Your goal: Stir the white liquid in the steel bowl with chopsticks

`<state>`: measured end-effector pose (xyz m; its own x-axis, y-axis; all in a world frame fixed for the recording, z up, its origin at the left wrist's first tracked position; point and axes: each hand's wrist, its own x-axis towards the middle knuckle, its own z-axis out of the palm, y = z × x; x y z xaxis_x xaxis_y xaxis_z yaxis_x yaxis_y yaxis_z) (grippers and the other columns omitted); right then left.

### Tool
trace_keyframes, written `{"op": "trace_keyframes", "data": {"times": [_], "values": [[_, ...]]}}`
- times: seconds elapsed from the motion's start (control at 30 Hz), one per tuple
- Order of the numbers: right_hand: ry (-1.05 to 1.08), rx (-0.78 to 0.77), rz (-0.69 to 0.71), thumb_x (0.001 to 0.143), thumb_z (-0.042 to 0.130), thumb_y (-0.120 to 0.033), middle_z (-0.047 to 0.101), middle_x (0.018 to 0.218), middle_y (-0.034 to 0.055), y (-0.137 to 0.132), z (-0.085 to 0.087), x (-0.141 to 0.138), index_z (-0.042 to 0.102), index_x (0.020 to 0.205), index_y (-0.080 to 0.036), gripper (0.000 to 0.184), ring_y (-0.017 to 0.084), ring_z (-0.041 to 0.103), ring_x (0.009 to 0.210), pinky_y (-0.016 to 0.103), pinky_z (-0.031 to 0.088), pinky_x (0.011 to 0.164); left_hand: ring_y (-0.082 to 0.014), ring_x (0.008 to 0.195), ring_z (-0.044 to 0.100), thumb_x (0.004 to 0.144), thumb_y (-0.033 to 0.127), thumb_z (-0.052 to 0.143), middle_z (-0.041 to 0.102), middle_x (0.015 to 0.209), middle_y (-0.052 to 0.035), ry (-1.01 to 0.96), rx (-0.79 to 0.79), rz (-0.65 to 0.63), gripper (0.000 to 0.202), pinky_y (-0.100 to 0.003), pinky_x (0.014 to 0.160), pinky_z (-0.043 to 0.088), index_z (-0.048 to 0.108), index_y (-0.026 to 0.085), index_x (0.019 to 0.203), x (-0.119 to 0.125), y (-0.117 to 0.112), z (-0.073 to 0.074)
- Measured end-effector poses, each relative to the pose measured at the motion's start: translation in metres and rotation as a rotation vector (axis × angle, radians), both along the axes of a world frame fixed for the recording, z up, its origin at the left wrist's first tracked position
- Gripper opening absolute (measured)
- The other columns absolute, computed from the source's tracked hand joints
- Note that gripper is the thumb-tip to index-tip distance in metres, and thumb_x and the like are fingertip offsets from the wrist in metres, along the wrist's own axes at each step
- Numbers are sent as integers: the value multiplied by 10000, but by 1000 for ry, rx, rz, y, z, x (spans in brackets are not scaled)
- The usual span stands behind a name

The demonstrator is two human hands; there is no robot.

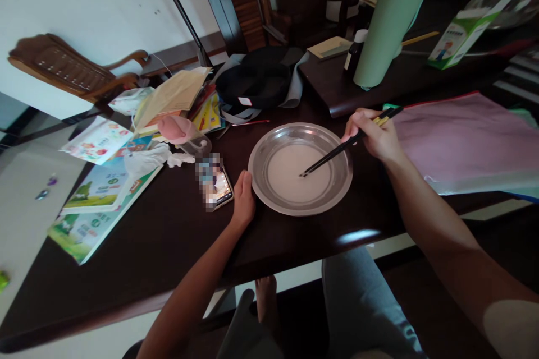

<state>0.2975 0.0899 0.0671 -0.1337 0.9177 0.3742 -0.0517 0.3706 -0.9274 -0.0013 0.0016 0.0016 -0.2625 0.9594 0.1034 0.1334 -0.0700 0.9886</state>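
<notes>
A round metal pan (269, 140) holding a pale, milky liquid (295, 174) sits on the dark wooden table (168, 235). My right hand (374, 134) is closed on a pair of black chopsticks (337, 151), whose tips dip into the liquid near the pan's middle. My left hand (243, 199) rests on the table against the pan's left rim, fingers together and flat, holding nothing.
A phone (217, 182) lies just left of my left hand. Books and papers (101, 190), a pink object (177, 129) and a black bag (256, 81) crowd the left and back. A green roll (391, 17), a box (463, 33) and pink sheet (463, 140) are at right.
</notes>
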Motion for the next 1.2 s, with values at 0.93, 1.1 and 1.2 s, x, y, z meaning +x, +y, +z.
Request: {"op": "trace_keyframes", "data": {"times": [0.93, 1.1, 1.2], "values": [[-134, -43, 89, 836, 627, -549, 694, 626, 25, -7, 2, -5, 643, 614, -218, 399, 156, 654, 605, 293, 516, 589, -171, 627, 566, 845, 771, 309, 560, 571, -8, -196, -60, -28, 643, -308, 625, 472, 537, 206, 642, 7, 1, 11], [-145, 4, 7, 821, 640, -558, 696, 638, 30, -7, 6, -6, 642, 629, -214, 394, 154, 653, 619, 287, 507, 587, -239, 734, 675, 738, 880, 294, 626, 569, -48, -356, -125, -54, 737, -349, 664, 519, 524, 197, 583, 9, 4, 12], [-84, -11, -43, 811, 645, -567, 669, 593, 21, -2, 3, -2, 619, 589, -223, 411, 154, 617, 551, 298, 485, 540, -236, 748, 668, 803, 802, 331, 623, 568, -47, -310, -125, -27, 670, -344, 674, 516, 521, 202, 574, 8, 4, 10]]}}
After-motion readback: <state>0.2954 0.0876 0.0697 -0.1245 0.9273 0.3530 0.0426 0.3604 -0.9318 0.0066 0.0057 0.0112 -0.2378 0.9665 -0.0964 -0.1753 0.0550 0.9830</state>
